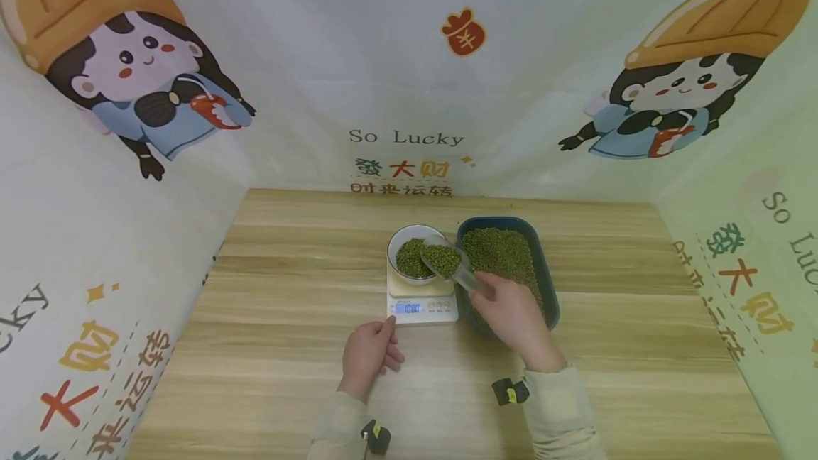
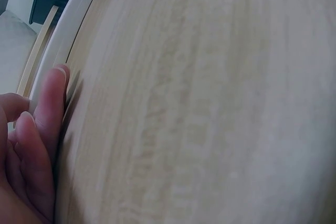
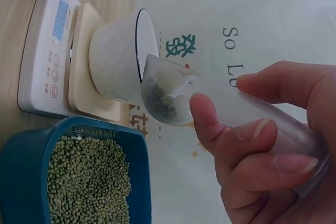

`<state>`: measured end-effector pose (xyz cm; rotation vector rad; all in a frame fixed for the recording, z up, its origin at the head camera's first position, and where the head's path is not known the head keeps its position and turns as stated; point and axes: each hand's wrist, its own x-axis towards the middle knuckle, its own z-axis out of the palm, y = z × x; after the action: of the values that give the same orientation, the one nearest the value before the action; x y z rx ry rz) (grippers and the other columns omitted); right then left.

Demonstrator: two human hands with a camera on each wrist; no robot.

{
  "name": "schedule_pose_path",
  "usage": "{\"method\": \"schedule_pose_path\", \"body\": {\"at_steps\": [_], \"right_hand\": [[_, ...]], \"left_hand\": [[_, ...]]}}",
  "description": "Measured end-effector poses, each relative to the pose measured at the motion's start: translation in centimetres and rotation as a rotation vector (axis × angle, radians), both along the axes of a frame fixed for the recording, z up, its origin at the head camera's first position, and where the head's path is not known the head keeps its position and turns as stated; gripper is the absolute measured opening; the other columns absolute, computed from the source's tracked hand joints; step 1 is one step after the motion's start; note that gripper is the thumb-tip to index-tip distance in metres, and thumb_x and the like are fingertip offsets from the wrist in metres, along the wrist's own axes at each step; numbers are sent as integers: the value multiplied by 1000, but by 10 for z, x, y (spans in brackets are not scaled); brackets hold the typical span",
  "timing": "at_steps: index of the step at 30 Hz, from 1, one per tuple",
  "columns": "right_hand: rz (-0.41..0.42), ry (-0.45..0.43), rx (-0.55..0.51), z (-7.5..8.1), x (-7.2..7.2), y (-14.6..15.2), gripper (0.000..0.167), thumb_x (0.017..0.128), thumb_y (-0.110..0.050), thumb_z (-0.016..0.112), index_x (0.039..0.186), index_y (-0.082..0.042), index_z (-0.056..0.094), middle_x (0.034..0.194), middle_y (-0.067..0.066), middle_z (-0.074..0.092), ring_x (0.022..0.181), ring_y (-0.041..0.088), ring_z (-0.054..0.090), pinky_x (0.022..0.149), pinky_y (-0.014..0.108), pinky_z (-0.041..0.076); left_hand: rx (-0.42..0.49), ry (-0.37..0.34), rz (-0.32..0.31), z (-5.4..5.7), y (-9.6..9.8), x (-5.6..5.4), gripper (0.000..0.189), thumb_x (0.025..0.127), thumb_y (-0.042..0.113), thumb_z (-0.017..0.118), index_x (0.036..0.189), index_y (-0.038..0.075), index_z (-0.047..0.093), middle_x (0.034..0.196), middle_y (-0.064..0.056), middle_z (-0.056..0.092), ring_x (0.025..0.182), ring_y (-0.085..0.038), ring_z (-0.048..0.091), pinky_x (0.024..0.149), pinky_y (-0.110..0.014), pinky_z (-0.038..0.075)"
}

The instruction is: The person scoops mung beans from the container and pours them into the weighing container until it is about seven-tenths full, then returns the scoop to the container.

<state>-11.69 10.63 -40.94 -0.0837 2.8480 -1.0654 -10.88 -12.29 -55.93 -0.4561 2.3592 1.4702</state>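
Observation:
A clear plastic scoop [image 1: 442, 260] with green beans in it is tilted over the right rim of a white bowl [image 3: 115, 59]. My right hand [image 1: 511, 312] grips its handle, fingers curled round it in the right wrist view. The dark-rimmed bowl holds a heap of green beans [image 1: 412, 258] and stands on a white kitchen scale [image 1: 422, 311] with a lit display. At the scale's front left corner, my left hand [image 1: 371, 353] rests its thumb, the other fingers loosely bent below. In the left wrist view, the left fingers [image 2: 50, 108] lie beside the scale's edge.
Just right of the scale stands a blue tub [image 1: 551, 289] filled with green beans. Wood-grain table top [image 1: 287, 289] surrounds these things. Printed cloth [image 1: 358, 55] hangs as a wall behind the table and on both sides.

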Motion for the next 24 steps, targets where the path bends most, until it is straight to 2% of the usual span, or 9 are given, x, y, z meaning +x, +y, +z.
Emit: {"method": "schedule_pose_path", "body": {"at_steps": [6, 13, 24], "right_hand": [[3, 5, -1, -1, 0, 0, 38, 86, -24, 55, 120, -5, 55, 80, 4, 64, 42, 12, 39, 41, 28, 36], [4, 25, 17, -3, 0, 0, 38, 86, -24, 56, 119, -5, 56, 96, 7, 65, 59, 12, 50, 50, 26, 42], [-8, 20, 5, -4, 0, 0, 38, 85, -24, 57, 119, -6, 56, 96, 8, 65, 62, 13, 52, 51, 26, 42]], "left_hand": [[-6, 3, 6, 0, 0, 0, 54, 87, 57, 40, 73, 8, 58, 56, -3, 62, 47, -17, 60, 40, -28, 46], [-5, 14, -4, -1, 1, 1, 53, 88, 55, 40, 73, 8, 58, 56, -3, 62, 46, -17, 60, 39, -28, 46], [-5, 22, -8, -2, 0, 1, 54, 88, 57, 39, 73, 8, 58, 56, -2, 62, 46, -16, 60, 39, -28, 46]]}}
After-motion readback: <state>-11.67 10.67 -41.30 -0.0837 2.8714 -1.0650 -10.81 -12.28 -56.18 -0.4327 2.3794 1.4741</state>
